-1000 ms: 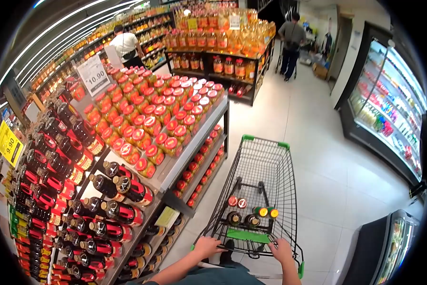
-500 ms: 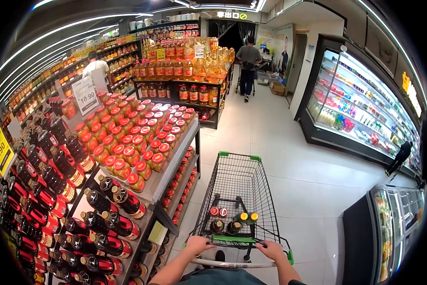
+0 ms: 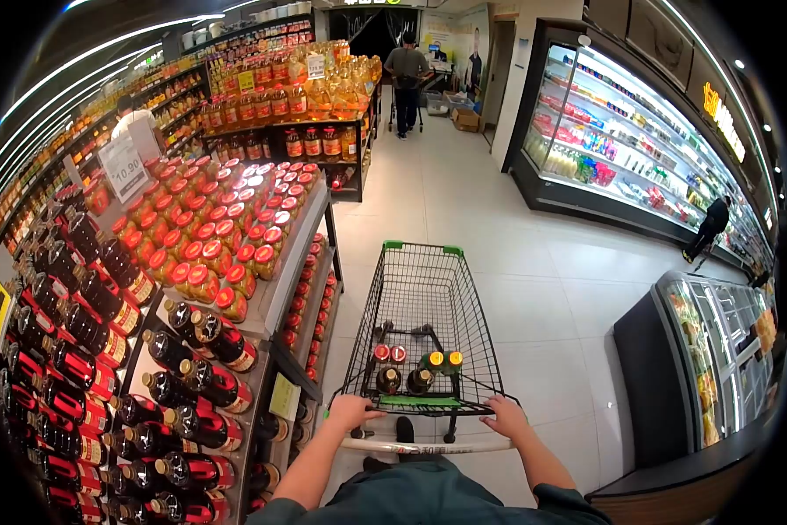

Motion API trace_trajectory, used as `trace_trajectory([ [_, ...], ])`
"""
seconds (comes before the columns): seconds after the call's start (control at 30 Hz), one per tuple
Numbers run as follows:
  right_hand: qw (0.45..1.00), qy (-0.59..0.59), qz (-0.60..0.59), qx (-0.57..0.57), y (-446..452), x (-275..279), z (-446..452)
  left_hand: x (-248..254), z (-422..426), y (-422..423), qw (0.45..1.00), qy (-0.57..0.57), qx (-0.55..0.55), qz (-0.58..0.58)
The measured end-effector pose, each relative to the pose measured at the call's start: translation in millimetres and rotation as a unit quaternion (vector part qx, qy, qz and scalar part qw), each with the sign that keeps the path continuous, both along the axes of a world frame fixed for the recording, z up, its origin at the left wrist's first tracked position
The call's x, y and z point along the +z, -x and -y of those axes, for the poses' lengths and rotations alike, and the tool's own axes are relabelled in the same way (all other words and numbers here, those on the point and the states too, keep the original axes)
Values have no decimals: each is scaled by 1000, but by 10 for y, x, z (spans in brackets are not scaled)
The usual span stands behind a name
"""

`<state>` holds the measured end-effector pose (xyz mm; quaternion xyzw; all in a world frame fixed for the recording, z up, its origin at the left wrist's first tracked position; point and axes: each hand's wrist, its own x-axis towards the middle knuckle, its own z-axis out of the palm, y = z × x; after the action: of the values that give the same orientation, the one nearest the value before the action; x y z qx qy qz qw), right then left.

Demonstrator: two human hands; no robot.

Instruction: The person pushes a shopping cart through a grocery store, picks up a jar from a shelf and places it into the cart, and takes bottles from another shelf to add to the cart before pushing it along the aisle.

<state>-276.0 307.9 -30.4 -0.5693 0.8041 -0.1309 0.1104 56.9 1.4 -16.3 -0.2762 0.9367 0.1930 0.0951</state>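
Left hand (image 3: 351, 413) half-open, fingers bending loosely at cart's rear left corner; right hand (image 3: 505, 416) half-open, fingers spreading at rear right corner; firmness of hold unclear. Black wire cart (image 3: 421, 289) standing on pale floor, right of jar display (image 3: 299, 229), showing green front corners, pale handle (image 3: 427, 446). Red-lidded, yellow-capped and dark-bodied containers (image 3: 419, 380) clustering near rear edge.

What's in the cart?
Near end of the cart: two red lids, two yellow caps and two dark bottles. From above, the lids and caps mostly cover what's beneath them.
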Motion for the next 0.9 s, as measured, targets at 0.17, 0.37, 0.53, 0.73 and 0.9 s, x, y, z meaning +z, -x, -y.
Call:
trace_trajectory([
  [0.17, 995, -64, -31, -71, -177, -81, -10, 85, -116, -83, 1000, -3, 16, -20],
  [0.37, 993, -77, 8, -88, -294, -81, -134, 98, -251, -171, 999, -9, 43, -16],
  [0.53, 994, -72, 11, -82, -353, -46, -240, 164, -416, -237, 997, -4, 74, 2],
  [0.73, 996, -82, 11, -38, -231, -115, -370, 98, -717, -236, 991, 8, 131, 1],
  [0.9, 992, -122, 28, 19, -75, -126, -456, 236, -1107, -169, 980, 33, 190, 58],
])
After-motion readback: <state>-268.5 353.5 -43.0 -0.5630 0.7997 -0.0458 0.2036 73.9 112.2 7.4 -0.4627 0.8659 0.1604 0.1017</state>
